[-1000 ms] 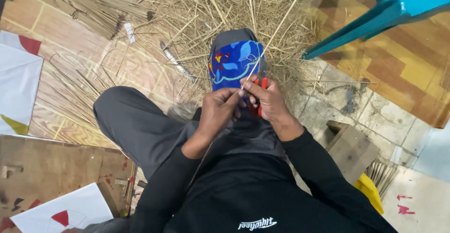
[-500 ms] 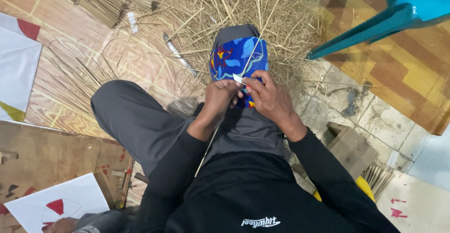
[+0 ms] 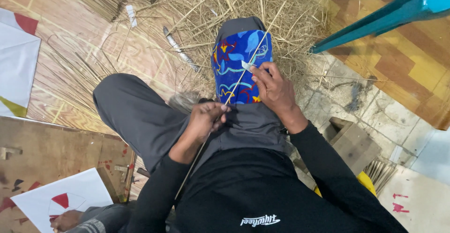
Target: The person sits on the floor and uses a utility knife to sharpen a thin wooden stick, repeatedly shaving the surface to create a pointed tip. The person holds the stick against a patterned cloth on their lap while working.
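I sit on the floor with one knee raised, and a blue patterned cloth [image 3: 236,59] is wrapped over that knee. My left hand [image 3: 206,119] pinches a long thin bamboo stick [image 3: 253,55] low down, near my lap. The stick slants up to the right across the cloth. My right hand [image 3: 272,87] holds a small blade [image 3: 247,65] against the stick on top of the cloth. The stick's lower end runs down past my left forearm.
A heap of straw-like shavings and thin sticks [image 3: 201,8] covers the floor ahead. A teal plastic chair leg [image 3: 375,22] stands at upper right. White kite paper [image 3: 16,59] lies at left, another sheet [image 3: 65,200] at lower left by someone's hand [image 3: 65,220]. Wooden blocks [image 3: 349,141] sit at right.
My hands were together on the cloth; now the left hand has pulled back toward my lap, drawing the stick under the blade. The right hand stays on the knee.
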